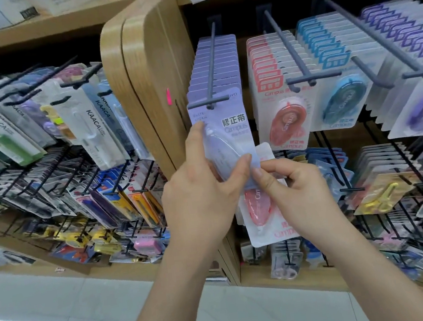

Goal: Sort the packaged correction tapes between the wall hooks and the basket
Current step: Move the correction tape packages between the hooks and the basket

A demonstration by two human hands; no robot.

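Head: left hand (199, 201) pinches purple pack (231, 131); right hand (295, 187) holds pink pack (262, 223).

We see a wooden side panel (148, 75); right of it, grey hooks (212, 65) carry rows of lilac packs (224, 61), red packs (266, 75), blue packs (323, 42) and purple packs (388, 34).

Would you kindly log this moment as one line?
left hand holds lavender pack at hook | right hand holds pink pack

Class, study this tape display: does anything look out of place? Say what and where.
A pink pack sits in the right hand below the lavender row, away from the pink row one hook to the right. The left hand grips the front lavender pack.
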